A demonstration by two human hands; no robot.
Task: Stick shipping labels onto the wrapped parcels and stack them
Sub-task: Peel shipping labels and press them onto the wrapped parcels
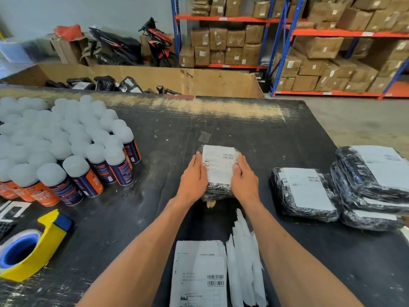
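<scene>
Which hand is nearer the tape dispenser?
Left. The left hand presses the parcel's near side, toward the tape dispenser; the right hand presses its far side.

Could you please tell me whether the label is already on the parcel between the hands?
On: the white label lies flat across the wrapped parcel.

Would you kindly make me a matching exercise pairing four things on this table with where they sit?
1. spray cans
2. tape dispenser
3. parcel stack
4. loose labels

a. far right
b. near edge, between the forearms
c. near left corner
d. left, behind the dispenser

Pairs: 1-d, 2-c, 3-a, 4-b
</scene>
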